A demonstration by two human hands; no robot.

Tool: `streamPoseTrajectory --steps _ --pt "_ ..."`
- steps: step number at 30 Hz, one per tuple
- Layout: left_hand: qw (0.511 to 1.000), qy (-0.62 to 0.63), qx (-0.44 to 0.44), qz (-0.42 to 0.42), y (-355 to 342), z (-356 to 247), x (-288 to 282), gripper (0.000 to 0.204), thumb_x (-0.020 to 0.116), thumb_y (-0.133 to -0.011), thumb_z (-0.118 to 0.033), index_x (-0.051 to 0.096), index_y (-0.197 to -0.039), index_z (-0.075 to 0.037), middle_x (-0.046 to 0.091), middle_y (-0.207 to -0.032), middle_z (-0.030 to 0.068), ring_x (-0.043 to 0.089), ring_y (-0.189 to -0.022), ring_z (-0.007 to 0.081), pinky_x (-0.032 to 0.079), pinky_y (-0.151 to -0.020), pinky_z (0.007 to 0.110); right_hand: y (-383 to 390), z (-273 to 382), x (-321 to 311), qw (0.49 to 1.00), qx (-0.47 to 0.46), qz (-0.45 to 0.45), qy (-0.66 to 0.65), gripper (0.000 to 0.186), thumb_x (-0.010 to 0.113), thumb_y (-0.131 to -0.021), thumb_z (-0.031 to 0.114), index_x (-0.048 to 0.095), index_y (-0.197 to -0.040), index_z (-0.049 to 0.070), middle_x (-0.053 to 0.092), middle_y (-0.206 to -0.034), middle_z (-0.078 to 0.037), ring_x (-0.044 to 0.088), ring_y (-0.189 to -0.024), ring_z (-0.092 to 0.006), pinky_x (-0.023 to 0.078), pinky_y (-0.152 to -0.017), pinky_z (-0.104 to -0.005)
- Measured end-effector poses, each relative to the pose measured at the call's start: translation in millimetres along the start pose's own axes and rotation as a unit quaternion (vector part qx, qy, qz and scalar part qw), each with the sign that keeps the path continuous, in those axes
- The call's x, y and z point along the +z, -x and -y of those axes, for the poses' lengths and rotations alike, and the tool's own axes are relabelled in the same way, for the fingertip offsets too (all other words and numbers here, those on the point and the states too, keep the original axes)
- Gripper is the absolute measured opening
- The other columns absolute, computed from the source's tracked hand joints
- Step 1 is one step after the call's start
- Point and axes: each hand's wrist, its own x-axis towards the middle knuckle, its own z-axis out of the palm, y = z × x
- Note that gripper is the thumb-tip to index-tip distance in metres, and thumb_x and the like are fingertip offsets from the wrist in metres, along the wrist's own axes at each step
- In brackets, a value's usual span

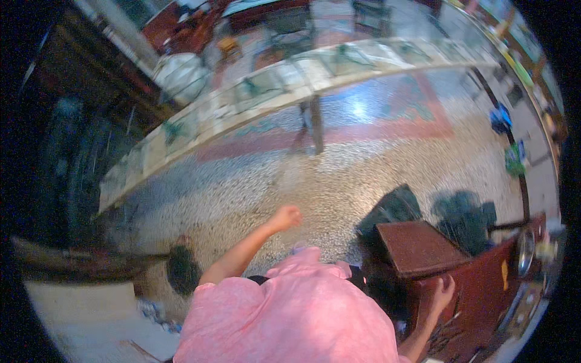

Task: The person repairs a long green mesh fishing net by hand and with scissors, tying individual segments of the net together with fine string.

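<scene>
My left hand [285, 218] is in front of my pink shirt [290, 308], over the speckled floor [254, 187]. Its fingers are curled into a loose fist, and nothing shows in them. Out to the right, my right hand [445, 294] has its fingers apart and holds nothing. It is beside a red-brown wooden desk [484, 290], the thing nearest to it; whether they touch I cannot tell. A drawer-like brown panel [419, 248] juts out just beyond that hand. Motion blurs much of the scene.
A long table with a pale, patterned top [296, 75] curves across ahead on a dark leg [316, 124]. Dark bags or bundles [393, 209] lie by the desk. A blue item [501, 119] and a green packet [515, 158] are at the right. A pale surface [85, 302] fills the lower left.
</scene>
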Motion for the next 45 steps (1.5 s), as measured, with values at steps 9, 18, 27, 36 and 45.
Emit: streamPoseTrajectory --steps 9,18,27,36,45 --pt "0.973 0.09 -0.017 -0.213 113 93 -150 0.017 0.05 -0.082 -0.016 0.054 -0.084 0.0 0.059 -0.075 0.0078 0.058 -0.068 0.015 0.048 -0.06 0.027 90 86 257 0.836 -0.352 0.409 0.104 0.035 0.055 -0.075 0.003 0.046 -0.109 0.002 0.052 -0.1 -0.014 0.053 -0.086 -0.022 0.043 -0.076 -0.03" --pt "0.874 0.298 -0.075 -0.376 200 133 -199 0.019 0.044 -0.086 -0.018 0.052 -0.092 -0.002 0.059 -0.082 0.0084 0.057 -0.07 0.014 0.047 -0.06 0.025 165 135 386 0.67 -0.431 0.576 0.184 0.032 0.058 -0.074 0.005 0.048 -0.105 0.003 0.054 -0.096 -0.013 0.057 -0.072 -0.0216 0.046 -0.059 -0.0286" --pt "0.833 0.32 -0.096 -0.441 167 122 -262 0.023 0.041 -0.087 -0.016 0.052 -0.098 -0.001 0.059 -0.083 0.0081 0.057 -0.07 0.0136 0.047 -0.06 0.025 172 154 517 0.596 -0.445 0.645 0.175 0.029 0.058 -0.074 0.006 0.05 -0.102 0.002 0.057 -0.093 -0.013 0.058 -0.074 -0.0211 0.046 -0.063 -0.0294" --pt "0.826 0.335 -0.075 -0.447 94 85 -343 0.022 0.042 -0.086 -0.015 0.053 -0.097 0.0 0.059 -0.084 0.0072 0.057 -0.073 0.0135 0.047 -0.064 0.025 177 198 623 0.55 -0.419 0.686 0.226 0.025 0.057 -0.075 0.01 0.053 -0.099 0.003 0.059 -0.087 -0.013 0.058 -0.073 -0.0242 0.046 -0.063 -0.0308" --pt "0.822 0.334 -0.085 -0.452 67 59 -404 0.023 0.041 -0.087 -0.017 0.052 -0.098 0.0 0.058 -0.086 0.0089 0.058 -0.075 0.0152 0.048 -0.067 0.027 211 237 688 0.525 -0.376 0.737 0.202 0.026 0.054 -0.077 0.009 0.051 -0.102 0.001 0.058 -0.089 -0.014 0.058 -0.077 -0.0235 0.047 -0.066 -0.0308"
